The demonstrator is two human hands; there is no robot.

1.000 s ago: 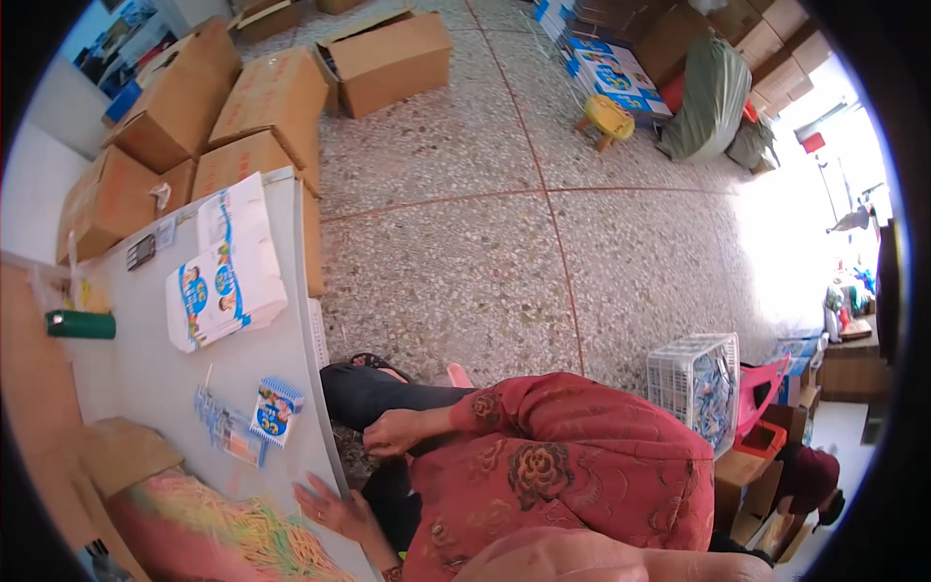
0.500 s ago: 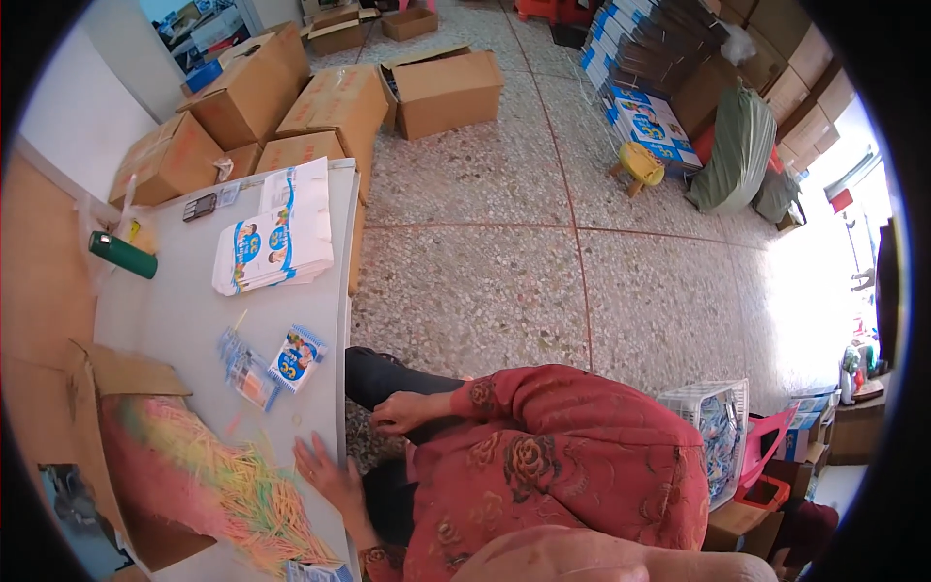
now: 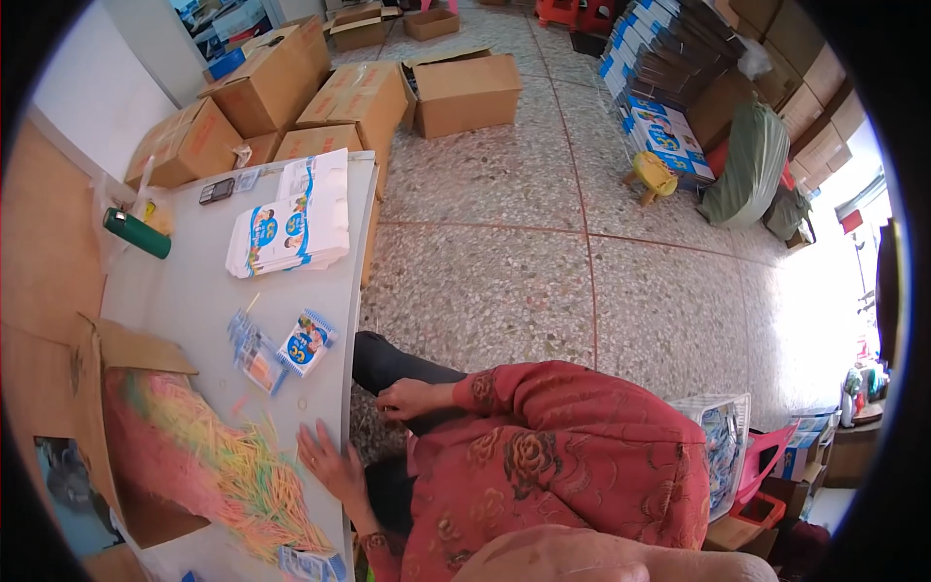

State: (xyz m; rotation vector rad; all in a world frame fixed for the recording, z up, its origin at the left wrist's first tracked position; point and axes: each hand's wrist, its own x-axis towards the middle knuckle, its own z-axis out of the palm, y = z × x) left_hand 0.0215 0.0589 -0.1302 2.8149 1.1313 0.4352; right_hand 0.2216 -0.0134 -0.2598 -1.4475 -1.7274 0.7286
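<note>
So the left hand (image 3: 332, 470) is laid flat, palm down and fingers spread, near the edge of the pale grey smooth surface (image 3: 194, 301). The right hand (image 3: 405, 399) is rested on a dark-trousered leg (image 3: 388, 354) with its fingers loosely curled, and whether anything's gripped in there can't be told from this angle. Just past the left fingertips, a thin beige ring (image 3: 299, 403) can be seen. The big messy heap of thin pastel sticks (image 3: 267, 480), pink, yellow, green and orange, is spilled out of an opened brown cardboard box (image 3: 145, 349) and spread across the surface right beside the left hand. A crimped blue-and-white packet (image 3: 307, 341) has been set farther up near the edge, with some clear-and-blue wrappers (image 3: 257, 357) strewn right next to it. Another clear-and-blue packet (image 3: 312, 563) is half cut off at the bottom of the view. Farther along, a stack of flat white-and-blue printed bags (image 3: 301, 223) is piled up, and a dark green cylindrical bottle (image 3: 138, 233) is laid by the wall.
</note>
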